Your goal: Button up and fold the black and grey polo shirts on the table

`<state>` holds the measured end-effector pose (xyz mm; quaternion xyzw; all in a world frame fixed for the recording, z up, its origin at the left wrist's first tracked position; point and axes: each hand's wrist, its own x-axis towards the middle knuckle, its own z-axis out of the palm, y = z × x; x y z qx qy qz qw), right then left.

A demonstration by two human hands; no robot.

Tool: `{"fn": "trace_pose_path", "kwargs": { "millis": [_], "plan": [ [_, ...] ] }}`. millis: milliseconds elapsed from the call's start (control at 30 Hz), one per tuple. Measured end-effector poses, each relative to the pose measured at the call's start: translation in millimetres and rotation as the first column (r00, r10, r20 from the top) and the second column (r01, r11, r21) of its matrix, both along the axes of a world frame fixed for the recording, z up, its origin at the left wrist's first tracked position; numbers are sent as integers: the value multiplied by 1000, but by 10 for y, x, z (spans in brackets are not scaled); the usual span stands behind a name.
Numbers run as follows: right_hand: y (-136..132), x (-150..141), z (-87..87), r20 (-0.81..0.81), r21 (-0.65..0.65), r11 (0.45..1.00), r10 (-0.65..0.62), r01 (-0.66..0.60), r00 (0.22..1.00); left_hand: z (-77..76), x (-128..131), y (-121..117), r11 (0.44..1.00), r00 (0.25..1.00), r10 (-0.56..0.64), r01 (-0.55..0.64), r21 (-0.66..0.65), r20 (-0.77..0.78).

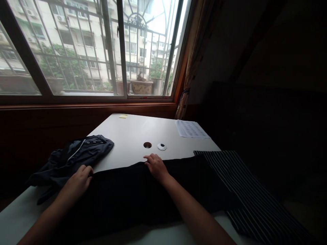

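Observation:
A long black garment [122, 197] lies spread across the near part of the white table [133, 131], in soft folds. At its left end, my left hand [81, 178] is closed, with fingers and thumb pinching the far corner. My right hand [155, 166] grips the far edge near the middle, its index finger sticking out to the left over the tabletop. My right forearm crosses above the cloth. Dark shadow hides the garment's finer details. Just beyond my left hand is a crumpled dark grey garment [87, 149] with metal eyelets and a white cord or trim.
A black-and-white striped cloth [245, 183] hangs over the table's right side, partly under the black garment. Farther back are a round cable hole [147, 145], its white cover [161, 146], printed papers [192, 129] and yellow sticky notes [123, 116]. A barred window [122, 47] stands behind.

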<state>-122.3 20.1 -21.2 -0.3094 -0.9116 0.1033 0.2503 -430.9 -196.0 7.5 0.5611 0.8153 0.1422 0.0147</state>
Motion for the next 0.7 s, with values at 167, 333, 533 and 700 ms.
{"fn": "trace_pose_path", "kwargs": {
  "millis": [167,333,533,700],
  "plan": [
    [-85,19,76,12,72,997,-41,40,999,-3,93,0,1000,968,-8,13,19,-250],
    [-296,3,164,40,103,994,31,-35,999,-54,575,68,929,888,-305,357,97,-345],
    [-390,369,69,117,-14,977,212,-212,970,-406,1070,80,864,833,-478,502,19,-279],
    [20,983,21,264,-94,993,96,-73,960,-458,954,-31,843,808,-517,537,-5,-284]
  ]
}}
